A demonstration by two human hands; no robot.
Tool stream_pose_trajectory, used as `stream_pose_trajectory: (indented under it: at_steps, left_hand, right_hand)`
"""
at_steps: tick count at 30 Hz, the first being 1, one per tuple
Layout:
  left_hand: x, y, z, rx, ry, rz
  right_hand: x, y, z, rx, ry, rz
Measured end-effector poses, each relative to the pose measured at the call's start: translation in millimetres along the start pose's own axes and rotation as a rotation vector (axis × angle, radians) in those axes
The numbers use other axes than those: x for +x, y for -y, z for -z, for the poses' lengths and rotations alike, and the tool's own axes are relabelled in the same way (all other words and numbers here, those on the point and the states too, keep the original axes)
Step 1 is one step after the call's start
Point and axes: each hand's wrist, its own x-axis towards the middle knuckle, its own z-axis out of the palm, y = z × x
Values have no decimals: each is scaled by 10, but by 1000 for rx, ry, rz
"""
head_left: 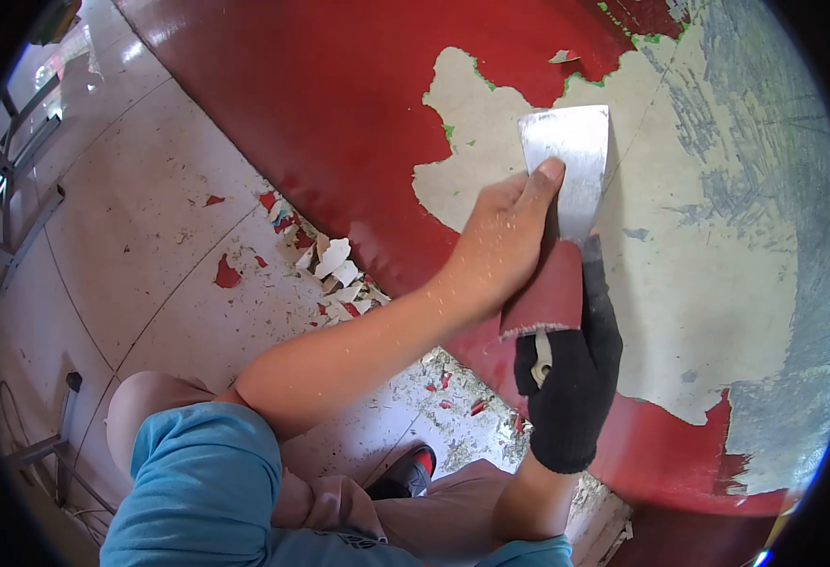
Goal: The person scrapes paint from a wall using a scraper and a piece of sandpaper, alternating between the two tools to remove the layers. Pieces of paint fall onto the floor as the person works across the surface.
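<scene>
My bare left hand (505,236) grips a putty knife by its wide metal blade (578,180), the thumb lying on the blade's face. In a black glove, my right hand (571,383) is closed around the putty knife's handle end, where a pale tip with a hole shows. A reddish-brown sheet (547,291) is wrapped about the handle between the two hands; its material is unclear. Behind the blade lies a red-coated surface (339,104) with a large pale patch (689,312) where the coating is gone. Thin green traces line parts of the patch's edge.
Peeled flakes (335,260) and dust lie along the base of the red surface on the tiled floor (122,236). Metal frame legs (18,189) stand at the left. A dark shoe (410,470) shows below. One loose chip (563,57) rests on the red surface.
</scene>
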Motion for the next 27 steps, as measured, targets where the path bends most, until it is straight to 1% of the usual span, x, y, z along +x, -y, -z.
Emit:
stream_pose_trajectory:
  at_steps: [1, 3, 4, 7, 9, 10, 13, 14, 15, 16, 17, 19, 21, 22, 25, 27]
  left_hand:
    - [24, 6, 9, 2, -6, -1]
    - [58, 47, 14, -38, -12, -25]
    - [36, 36, 15, -38, -17, -10]
    - [-40, 47, -19, -100, -18, 6]
    - [-50, 129, -8, 61, -138, -10]
    - [-68, 156, -29, -12, -130, -19]
    - [54, 102, 55, 26, -81, -24]
    - [77, 41, 65, 8, -89, 47]
    - [94, 44, 71, 13, -97, 51]
    - [102, 77, 67, -2, -100, -12]
    - [81, 99, 53, -15, -98, -65]
    - [12, 109, 36, -13, -96, -29]
    - [-52, 103, -16, 30, -117, -46]
    - [-32, 103, -15, 23, -114, -53]
    - [9, 117, 33, -19, -70, -11]
    - [66, 81, 57, -13, -92, -28]
  right_hand:
    - [13, 40, -26, 4, 5, 0]
    - [9, 104, -52, 43, 24, -103]
    - [11, 109, -54, 45, 25, -119]
    - [28, 116, -62, 169, 41, -238]
    - [34, 116, -66, 255, 60, -280]
    - [36, 114, -68, 296, 72, -299]
    - [45, 105, -73, 413, 107, -365]
    - [48, 105, -74, 456, 121, -395]
    - [51, 108, -73, 504, 137, -429]
    - [45, 62, -55, 512, 142, -444]
    - [32, 0, 25, 548, 247, -511]
    - [55, -120, 247, 616, 454, -617]
    - [159, -161, 365, 653, 679, -683]
    - [195, -156, 350, 643, 679, -679]
    - [260, -144, 159, 187, 463, -216]
    - [241, -160, -11, -99, 315, 78]
